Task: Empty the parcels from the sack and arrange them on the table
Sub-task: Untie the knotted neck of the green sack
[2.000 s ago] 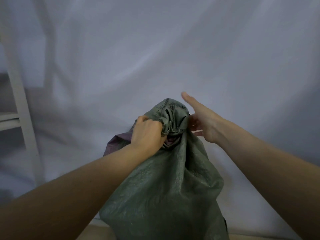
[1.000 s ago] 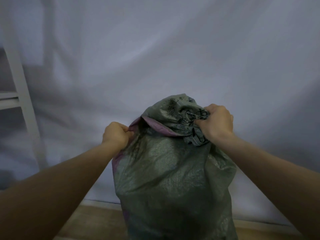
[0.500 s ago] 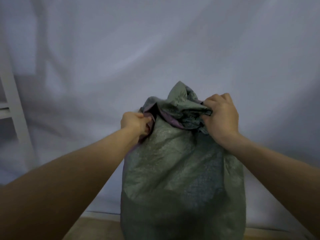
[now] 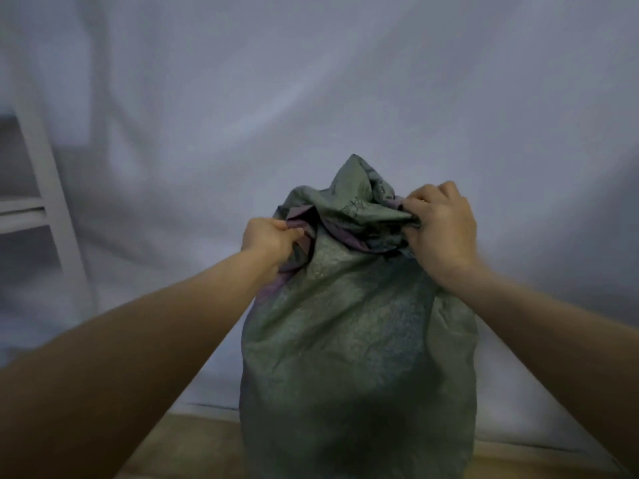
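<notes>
- Green woven sack (image 4: 356, 340) stands upright at centre frame, full and rounded, its bottom cut off by the lower edge of the view.
- Its mouth is bunched into crumpled folds at the top — a purple lining (image 4: 304, 216) shows along the left fold.
- Left hand (image 4: 269, 242) grips the left edge of the mouth, fingers curled round the fabric.
- Right hand (image 4: 441, 229) clutches the right side of the bunched top, knuckles up — fingers closed on the folds.
- White cloth backdrop (image 4: 311, 98) hangs behind; a white frame (image 4: 45, 174) stands at far left.
- No parcels are visible.
</notes>
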`<control>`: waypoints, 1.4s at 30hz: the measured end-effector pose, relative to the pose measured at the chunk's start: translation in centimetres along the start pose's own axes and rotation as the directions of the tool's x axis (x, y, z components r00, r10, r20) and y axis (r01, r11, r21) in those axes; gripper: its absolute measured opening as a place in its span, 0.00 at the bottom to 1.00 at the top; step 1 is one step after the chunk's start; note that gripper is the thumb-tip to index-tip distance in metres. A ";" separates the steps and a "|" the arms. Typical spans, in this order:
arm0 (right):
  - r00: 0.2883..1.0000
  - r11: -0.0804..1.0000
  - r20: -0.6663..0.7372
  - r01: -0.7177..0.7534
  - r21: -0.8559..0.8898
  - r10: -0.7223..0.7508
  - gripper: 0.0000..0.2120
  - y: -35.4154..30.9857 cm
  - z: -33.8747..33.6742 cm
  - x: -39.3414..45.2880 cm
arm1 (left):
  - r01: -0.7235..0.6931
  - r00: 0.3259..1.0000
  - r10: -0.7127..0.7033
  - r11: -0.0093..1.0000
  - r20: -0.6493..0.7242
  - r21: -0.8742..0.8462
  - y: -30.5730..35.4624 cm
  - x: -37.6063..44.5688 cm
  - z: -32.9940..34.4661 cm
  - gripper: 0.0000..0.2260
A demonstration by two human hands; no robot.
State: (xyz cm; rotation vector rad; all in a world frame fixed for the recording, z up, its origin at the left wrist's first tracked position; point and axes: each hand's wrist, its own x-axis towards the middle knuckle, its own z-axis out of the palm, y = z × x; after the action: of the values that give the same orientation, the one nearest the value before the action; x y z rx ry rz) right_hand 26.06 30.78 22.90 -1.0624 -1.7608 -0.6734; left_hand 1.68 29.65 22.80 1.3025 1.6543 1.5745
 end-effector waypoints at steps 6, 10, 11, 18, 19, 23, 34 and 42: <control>0.995 0.994 -0.013 -0.100 -0.031 0.100 0.16 -1.4 -1.3 1.3 | -0.019 1.000 0.019 0.999 0.008 -0.044 4.0 -2.2 0.4 0.08; 0.995 1.000 0.098 -0.021 -0.004 0.022 0.19 -4.1 -0.8 -0.9 | 0.090 0.986 -0.072 0.989 0.151 -0.118 4.6 -5.4 2.0 0.05; 0.992 0.999 0.121 -0.031 0.010 0.029 0.20 -4.6 -0.6 -1.3 | 0.104 0.985 -0.084 0.985 0.148 -0.137 4.6 -5.8 2.1 0.02; 0.987 0.990 0.107 -0.129 0.051 0.123 0.18 -5.2 -1.0 -1.7 | 0.133 0.957 -0.073 0.970 0.280 -0.203 5.1 -8.4 2.4 0.17; 0.985 0.987 0.101 -0.148 0.067 0.141 0.15 -5.4 -1.0 -1.7 | 0.120 0.959 -0.055 0.968 0.277 -0.220 4.9 -8.4 2.6 0.23; 0.943 0.914 0.111 -0.332 0.232 0.314 0.13 -5.6 -1.0 -2.2 | 0.086 0.950 -0.011 0.970 0.312 -0.226 3.8 -7.9 2.7 0.37; 0.812 0.786 0.519 -0.495 0.370 0.267 0.38 -3.8 -2.9 -3.2 | -0.095 0.981 0.108 0.992 0.163 -0.086 1.5 -7.7 5.6 0.24; 0.734 0.666 0.586 -0.631 0.399 0.343 0.36 -1.5 -3.1 -3.1 | -0.141 0.984 0.145 0.989 0.100 -0.042 0.1 -5.2 6.7 0.17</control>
State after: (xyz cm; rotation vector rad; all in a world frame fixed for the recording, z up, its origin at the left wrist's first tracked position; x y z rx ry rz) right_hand 26.64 26.43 21.38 -1.2478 -1.7507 0.5131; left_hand 9.65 28.16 20.24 1.4872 1.4935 1.5815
